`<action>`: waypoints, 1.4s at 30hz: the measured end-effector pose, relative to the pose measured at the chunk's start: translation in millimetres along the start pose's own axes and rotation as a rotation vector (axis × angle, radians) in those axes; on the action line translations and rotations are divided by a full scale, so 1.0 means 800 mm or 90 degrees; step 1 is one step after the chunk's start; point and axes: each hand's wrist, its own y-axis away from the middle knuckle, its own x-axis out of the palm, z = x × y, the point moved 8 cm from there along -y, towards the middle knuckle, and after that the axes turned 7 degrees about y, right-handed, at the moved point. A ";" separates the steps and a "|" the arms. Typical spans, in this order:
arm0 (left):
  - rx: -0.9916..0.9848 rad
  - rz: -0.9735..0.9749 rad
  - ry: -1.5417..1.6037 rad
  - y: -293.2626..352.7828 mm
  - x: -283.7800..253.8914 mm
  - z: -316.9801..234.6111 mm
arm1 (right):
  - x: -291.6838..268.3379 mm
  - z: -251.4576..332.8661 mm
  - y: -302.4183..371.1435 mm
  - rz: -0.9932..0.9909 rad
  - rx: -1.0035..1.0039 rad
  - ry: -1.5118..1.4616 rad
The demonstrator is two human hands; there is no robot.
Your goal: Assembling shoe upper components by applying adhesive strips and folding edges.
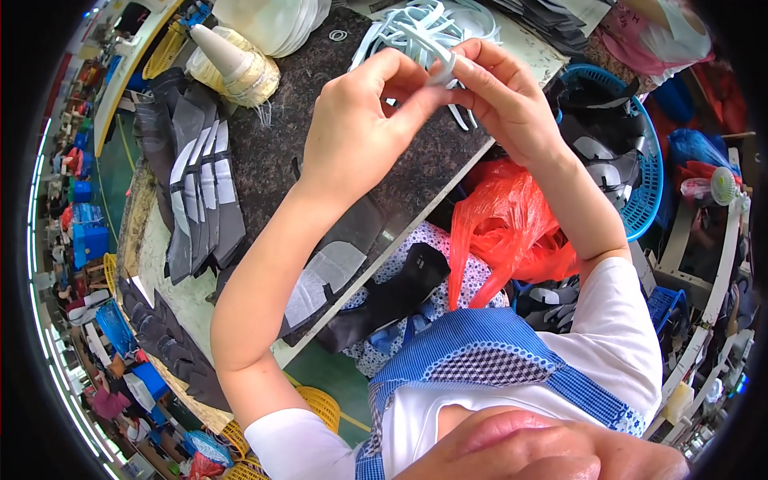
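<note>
Over the far edge of the dark speckled tabletop (272,152), both my hands are raised close together. My left hand (360,120) pinches a pale blue strip (438,53) between thumb and forefinger. On the same strip, the thumb and fingers of my right hand (508,96) are closed from the other side. The exact spot where the fingertips meet is partly blurred. Just beyond the hands lies a tangled heap of similar pale blue strips (400,34).
At left on the table are stacked dark grey cut pieces (210,200) and a cone thread spool (240,76). A dark piece with a grey patch (324,280) lies by the near edge. Right of the table are a red plastic bag (504,224) and a blue basket (646,212).
</note>
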 end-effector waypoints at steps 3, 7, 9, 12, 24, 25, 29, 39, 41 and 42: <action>-0.034 -0.016 0.110 0.000 -0.008 0.022 | 0.009 0.002 -0.003 0.011 -0.014 -0.053; -0.139 -0.069 0.408 0.002 -0.020 0.050 | 0.012 -0.006 -0.004 0.029 0.003 -0.122; -0.169 -0.093 0.414 -0.001 -0.026 0.062 | 0.010 -0.001 0.003 0.007 0.000 -0.085; -0.166 -0.155 0.402 -0.003 -0.041 0.066 | 0.008 0.009 0.017 0.033 0.002 0.040; -0.160 -0.274 0.398 -0.025 -0.121 0.119 | -0.044 0.002 0.082 0.157 0.214 0.194; -0.171 -0.244 0.398 -0.027 -0.114 0.121 | -0.050 0.004 0.078 0.110 0.201 0.208; -0.182 -0.136 0.296 -0.034 -0.079 0.118 | -0.036 -0.003 0.031 -0.002 0.100 0.304; -0.051 -0.195 0.011 -0.023 -0.109 0.095 | -0.019 0.072 -0.062 -0.028 -0.520 0.848; 0.099 -0.180 -0.109 -0.025 -0.098 0.057 | -0.066 0.079 -0.098 -0.119 -0.162 0.436; 0.098 -0.167 -0.089 -0.027 -0.092 0.052 | -0.061 0.092 -0.108 -0.119 -0.163 0.392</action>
